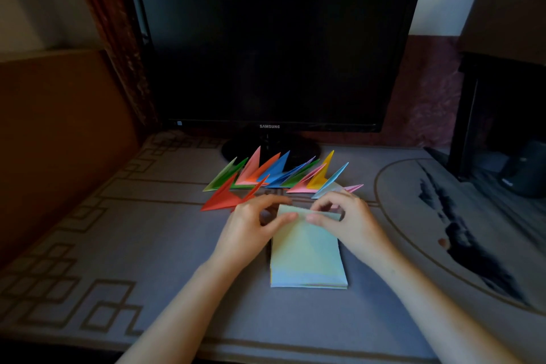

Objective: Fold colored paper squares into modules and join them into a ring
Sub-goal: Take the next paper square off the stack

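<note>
A stack of pale paper squares (pixel 307 260) lies on the table in front of me, its top sheet light green and yellow. My left hand (pixel 248 227) and my right hand (pixel 345 219) both pinch the far edge of the top sheet, which curls up off the stack. Behind them, several folded pointed modules (pixel 280 174) in green, pink, orange, blue, yellow and light blue lie fanned in a row. A red module (pixel 227 198) lies at the row's left, just beyond my left hand.
A dark monitor (pixel 274 47) on a round stand stands right behind the modules. A grey patterned cloth (pixel 118 245) covers the table. A wooden panel (pixel 59 127) borders the left side, and a dark cabinet (pixel 502 97) stands at the right.
</note>
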The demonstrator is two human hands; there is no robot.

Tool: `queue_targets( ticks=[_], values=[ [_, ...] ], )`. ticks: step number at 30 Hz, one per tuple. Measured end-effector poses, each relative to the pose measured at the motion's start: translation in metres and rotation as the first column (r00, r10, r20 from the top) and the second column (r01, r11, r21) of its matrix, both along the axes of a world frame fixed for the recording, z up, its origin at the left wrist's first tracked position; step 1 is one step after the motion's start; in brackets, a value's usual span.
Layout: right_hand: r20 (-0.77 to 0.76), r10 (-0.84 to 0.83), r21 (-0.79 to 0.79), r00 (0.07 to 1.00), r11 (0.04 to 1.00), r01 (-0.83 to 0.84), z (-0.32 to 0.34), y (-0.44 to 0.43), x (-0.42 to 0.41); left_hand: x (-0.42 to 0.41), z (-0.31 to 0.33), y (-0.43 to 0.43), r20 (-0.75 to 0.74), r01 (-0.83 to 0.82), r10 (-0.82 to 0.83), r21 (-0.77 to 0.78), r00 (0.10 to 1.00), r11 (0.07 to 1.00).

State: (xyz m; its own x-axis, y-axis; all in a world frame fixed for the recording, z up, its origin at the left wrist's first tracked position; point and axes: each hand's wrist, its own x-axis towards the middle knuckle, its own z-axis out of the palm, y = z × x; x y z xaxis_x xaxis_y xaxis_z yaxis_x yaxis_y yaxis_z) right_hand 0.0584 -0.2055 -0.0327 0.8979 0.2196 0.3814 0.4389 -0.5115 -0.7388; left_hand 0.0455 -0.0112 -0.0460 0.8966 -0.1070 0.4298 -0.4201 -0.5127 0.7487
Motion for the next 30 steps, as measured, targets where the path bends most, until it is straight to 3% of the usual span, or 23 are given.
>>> queue_targets(
  ticks=[5,8,13,16,19,24,30],
  values=[
    [-0.117,0.023,0.331,0.993,0.944,0.017,0.007,-0.001,-0.002,-0.002,0.005,-0.005,-0.154,0.069,-0.108,-0.242,0.982,0.968],
    [-0.161,0.052,0.397,0.986,0.918,0.016,0.006,-0.001,-0.001,-0.002,0.006,-0.005,-0.189,0.065,-0.133,-0.327,0.973,0.943],
    [-0.093,0.098,0.397,0.991,0.916,-0.054,0.009,0.001,-0.005,-0.004,0.012,-0.002,-0.164,0.022,-0.106,-0.447,0.981,0.894],
    [-0.012,0.197,0.356,0.980,0.917,-0.180,0.012,-0.001,-0.003,-0.003,0.014,0.000,-0.206,-0.040,-0.084,-0.536,0.975,0.843],
    [0.011,0.292,0.191,0.956,0.938,-0.289,0.010,-0.008,-0.002,-0.001,0.013,0.002,-0.247,-0.077,-0.080,-0.564,0.966,0.822],
    [0.001,0.244,0.022,0.970,0.970,-0.244,-0.002,-0.010,0.006,-0.002,0.016,0.001,-0.279,-0.081,-0.098,-0.566,0.955,0.821],
    [0.006,0.156,0.181,0.988,0.971,-0.155,0.005,-0.005,0.002,-0.005,0.017,-0.001,-0.275,-0.005,-0.190,-0.579,0.943,0.815]
  ],
)
